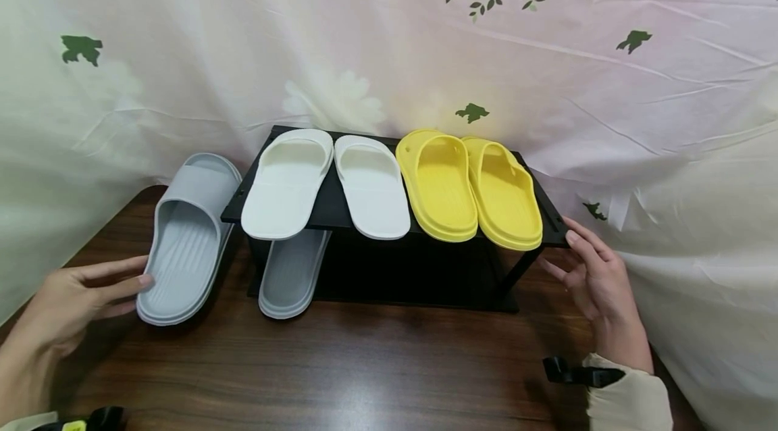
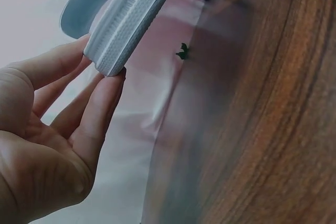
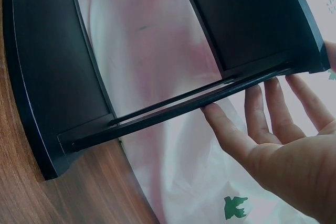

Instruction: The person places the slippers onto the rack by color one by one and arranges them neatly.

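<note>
At the left in the head view, my left hand [image 1: 82,302] pinches the edge of a grey slipper [image 1: 185,235] between thumb and fingers, beside a black shoe rack [image 1: 425,275]. In the left wrist view the fingers hold the ridged edge of that slipper [image 2: 134,19]. My right hand [image 1: 598,275] touches the rack's right end, its thumb at the top shelf's front corner. In the right wrist view several fairly straight, spread fingertips rest against the rack's side bar [image 3: 152,124]. A second grey slipper [image 1: 292,275] lies on the lower shelf, its back part showing.
On the top shelf lie a pair of white slippers [image 1: 286,194] and a pair of yellow slippers [image 1: 444,191], side by side. The rack stands on a dark wooden table [image 1: 365,363]. Behind it hangs a pale curtain [image 1: 365,32] with leaf prints.
</note>
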A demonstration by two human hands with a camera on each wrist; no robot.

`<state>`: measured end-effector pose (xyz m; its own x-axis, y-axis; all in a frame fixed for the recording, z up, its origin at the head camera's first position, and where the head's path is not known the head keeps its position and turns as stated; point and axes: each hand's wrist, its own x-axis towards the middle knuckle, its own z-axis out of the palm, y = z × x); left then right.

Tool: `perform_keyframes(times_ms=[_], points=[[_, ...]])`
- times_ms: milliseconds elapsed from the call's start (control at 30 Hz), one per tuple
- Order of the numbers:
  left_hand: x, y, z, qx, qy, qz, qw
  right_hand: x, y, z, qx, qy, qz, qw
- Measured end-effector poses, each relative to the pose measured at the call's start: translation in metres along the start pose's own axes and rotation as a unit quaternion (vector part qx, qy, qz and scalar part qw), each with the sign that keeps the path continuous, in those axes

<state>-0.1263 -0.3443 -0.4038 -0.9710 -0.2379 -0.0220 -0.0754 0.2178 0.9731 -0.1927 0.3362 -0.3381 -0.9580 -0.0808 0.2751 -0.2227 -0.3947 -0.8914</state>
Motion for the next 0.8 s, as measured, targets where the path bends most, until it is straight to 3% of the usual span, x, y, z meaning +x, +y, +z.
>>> perform_keyframes(times_ms=[133,400,800], points=[[-0.001,0.004,-0.001,-0.039,-0.002,0.008,0.9992,0.000,0.000,-0.001,0.002,-0.002,0.000,1.0000],[-0.004,0.009,-0.004,-0.074,0.000,0.012,0.9972,0.000,-0.001,-0.001,0.001,-0.001,0.000,1.0000],[-0.008,0.012,-0.008,-0.141,-0.011,0.059,0.9882,0.000,-0.001,0.000,-0.001,0.008,0.000,1.0000]])
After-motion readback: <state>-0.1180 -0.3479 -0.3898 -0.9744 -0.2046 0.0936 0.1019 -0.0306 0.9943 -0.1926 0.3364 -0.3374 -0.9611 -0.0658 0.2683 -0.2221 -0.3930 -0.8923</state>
